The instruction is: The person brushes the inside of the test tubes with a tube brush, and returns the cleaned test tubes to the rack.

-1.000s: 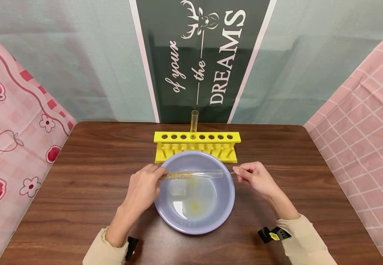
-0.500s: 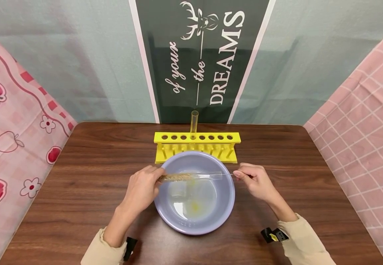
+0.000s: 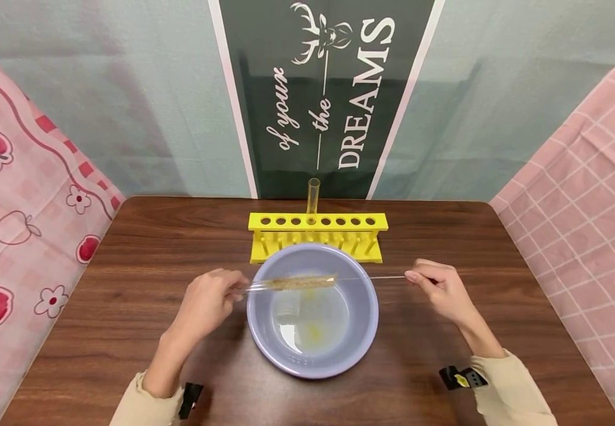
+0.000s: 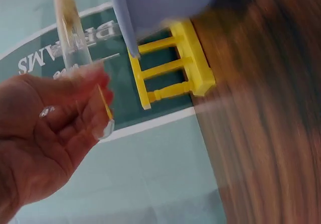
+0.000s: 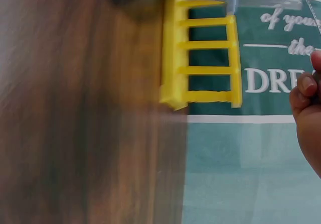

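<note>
Over the basin, my left hand [image 3: 209, 302] grips a clear test tube [image 3: 256, 287] near its rounded end, the tube lying almost level. A test tube brush [image 3: 303, 283] with tan bristles sits inside the tube, its bristles now toward the mouth end. My right hand [image 3: 440, 291] pinches the thin wire handle at the right, beyond the basin's rim. In the left wrist view, fingers and thumb wrap the tube [image 4: 75, 48], its rounded end showing below them. Only part of the right hand [image 5: 311, 108] and a bit of twisted wire show in the right wrist view.
A lavender basin [image 3: 365, 313] holding slightly yellowish water stands beneath the hands on the wooden table [image 3: 169, 236]. Right behind it is a yellow test tube rack [image 3: 339, 225], with one upright yellowish tube [image 3: 313, 198]. Curtains hang at the back and sides.
The brush has slid along the tube from the rounded end toward the mouth. My right hand has moved right with the wire, and my left hand has moved left with the tube.
</note>
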`<state>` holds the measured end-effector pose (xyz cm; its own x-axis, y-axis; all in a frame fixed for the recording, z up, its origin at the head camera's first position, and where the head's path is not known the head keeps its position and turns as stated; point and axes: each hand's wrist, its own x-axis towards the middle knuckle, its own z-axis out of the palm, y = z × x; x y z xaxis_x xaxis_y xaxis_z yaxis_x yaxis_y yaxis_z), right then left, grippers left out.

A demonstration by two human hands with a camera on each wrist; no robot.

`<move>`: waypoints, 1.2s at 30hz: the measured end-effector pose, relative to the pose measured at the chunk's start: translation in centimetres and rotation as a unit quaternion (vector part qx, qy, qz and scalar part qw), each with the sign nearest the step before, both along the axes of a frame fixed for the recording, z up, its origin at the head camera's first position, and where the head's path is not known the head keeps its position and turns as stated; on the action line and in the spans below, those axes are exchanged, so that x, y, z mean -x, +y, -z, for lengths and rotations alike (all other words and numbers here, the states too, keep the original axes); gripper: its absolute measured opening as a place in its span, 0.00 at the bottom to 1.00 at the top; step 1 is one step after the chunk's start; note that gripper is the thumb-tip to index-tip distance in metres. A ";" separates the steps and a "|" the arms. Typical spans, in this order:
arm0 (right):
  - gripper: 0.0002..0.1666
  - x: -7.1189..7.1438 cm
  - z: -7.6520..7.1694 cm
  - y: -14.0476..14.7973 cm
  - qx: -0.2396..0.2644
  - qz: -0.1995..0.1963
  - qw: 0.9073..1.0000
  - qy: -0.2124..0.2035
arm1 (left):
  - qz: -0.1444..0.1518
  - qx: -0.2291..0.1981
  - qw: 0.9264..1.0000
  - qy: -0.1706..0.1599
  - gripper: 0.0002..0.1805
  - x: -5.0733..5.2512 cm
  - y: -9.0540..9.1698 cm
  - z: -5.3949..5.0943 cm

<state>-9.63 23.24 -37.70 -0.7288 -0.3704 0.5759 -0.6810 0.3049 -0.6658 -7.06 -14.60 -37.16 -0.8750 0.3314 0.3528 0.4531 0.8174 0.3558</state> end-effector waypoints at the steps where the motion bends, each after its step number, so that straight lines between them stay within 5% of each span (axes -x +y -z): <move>1: 0.21 -0.1 -0.1 0.3 -0.007 0.009 1.000 -0.014 | 0.001 0.001 1.000 0.001 0.15 -0.1 -0.4 0.0; 11: 0.19 0.0 2.3 1.6 -0.004 0.016 0.992 -0.127 | 0.011 0.014 1.000 0.004 0.15 -0.1 -0.9 0.2; 19: 0.16 -1.1 0.4 0.1 0.004 0.028 0.992 -0.126 | 0.009 0.011 1.000 -0.005 0.15 -0.3 -1.1 0.3; 25: 0.17 -0.9 1.2 0.3 0.012 0.042 0.988 -0.149 | 0.003 0.009 1.000 0.000 0.15 -0.5 -1.0 0.4; 30: 0.21 -0.7 1.3 0.4 0.024 0.090 0.968 -0.232 | -0.006 0.004 1.000 0.024 0.15 -0.7 -0.7 0.6; 33: 0.23 -0.6 1.1 0.1 0.086 0.062 0.948 -0.300 | -0.013 0.001 0.999 0.037 0.15 -0.7 -0.6 0.8; 36: 0.23 -0.5 0.9 -0.1 0.166 0.012 0.915 -0.366 | -0.018 0.000 0.999 0.049 0.16 -0.8 -0.6 1.1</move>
